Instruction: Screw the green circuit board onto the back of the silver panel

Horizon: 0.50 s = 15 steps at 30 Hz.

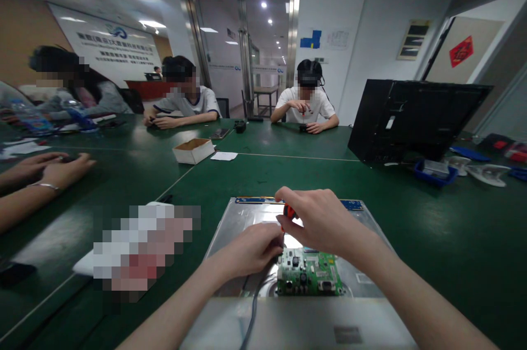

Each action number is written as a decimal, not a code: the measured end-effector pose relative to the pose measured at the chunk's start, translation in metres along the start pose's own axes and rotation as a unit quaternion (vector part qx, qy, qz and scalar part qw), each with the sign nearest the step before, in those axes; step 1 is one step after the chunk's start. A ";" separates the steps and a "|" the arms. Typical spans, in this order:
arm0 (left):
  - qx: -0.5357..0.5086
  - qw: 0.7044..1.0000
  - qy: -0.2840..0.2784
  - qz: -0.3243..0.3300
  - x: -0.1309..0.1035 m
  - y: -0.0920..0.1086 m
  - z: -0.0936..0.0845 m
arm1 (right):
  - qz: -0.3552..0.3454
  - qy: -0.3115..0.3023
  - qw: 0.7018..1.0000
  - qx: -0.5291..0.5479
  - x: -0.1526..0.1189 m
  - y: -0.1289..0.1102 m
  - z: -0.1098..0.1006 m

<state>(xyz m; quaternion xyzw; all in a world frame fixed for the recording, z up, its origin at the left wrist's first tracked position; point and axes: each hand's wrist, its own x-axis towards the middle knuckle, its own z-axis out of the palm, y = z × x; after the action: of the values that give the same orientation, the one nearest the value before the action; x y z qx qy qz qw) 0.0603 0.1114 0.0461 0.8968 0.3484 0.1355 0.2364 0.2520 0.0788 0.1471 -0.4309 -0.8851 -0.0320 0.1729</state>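
A flat metal panel (pixel 234 223) lies on the green table, with a green circuit board (pixel 308 273) on its middle and a thin blue board (pixel 255 200) along its far edge. My right hand (pixel 319 218) is closed around the red and black handle of a screwdriver (pixel 289 211), held roughly upright above the panel. Just left of it, my left hand (pixel 257 245) has its fingers pinched together low by the screwdriver's shaft, at the circuit board's upper left corner. The screwdriver's tip is hidden behind the fingers. A grey cable (pixel 253 306) runs from there toward me.
A white box (pixel 193 151) and a paper (pixel 224 156) lie beyond the panel. A black monitor (pixel 415 119) and a blue tray (pixel 435 174) stand at the right. A blurred-out object (pixel 144 245) is at the left, near another person's hands (pixel 61 171). More people sit across the table.
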 end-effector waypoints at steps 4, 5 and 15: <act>-0.010 1.000 -0.013 -0.004 0.001 -0.002 0.001 | -0.002 -0.006 1.000 0.016 -0.001 0.000 -0.001; -0.008 1.000 -0.013 -0.005 0.001 -0.002 0.001 | 0.001 -0.006 1.000 0.015 -0.001 0.000 -0.001; 0.006 1.000 -0.016 0.001 0.000 0.002 -0.001 | 0.021 -0.019 0.999 0.016 0.001 0.001 0.000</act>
<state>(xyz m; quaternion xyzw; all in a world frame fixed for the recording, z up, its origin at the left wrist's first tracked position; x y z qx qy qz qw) 0.0606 0.1103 0.0475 0.9006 0.3447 0.1190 0.2366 0.2521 0.0803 0.1479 -0.4473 -0.8793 -0.0060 0.1636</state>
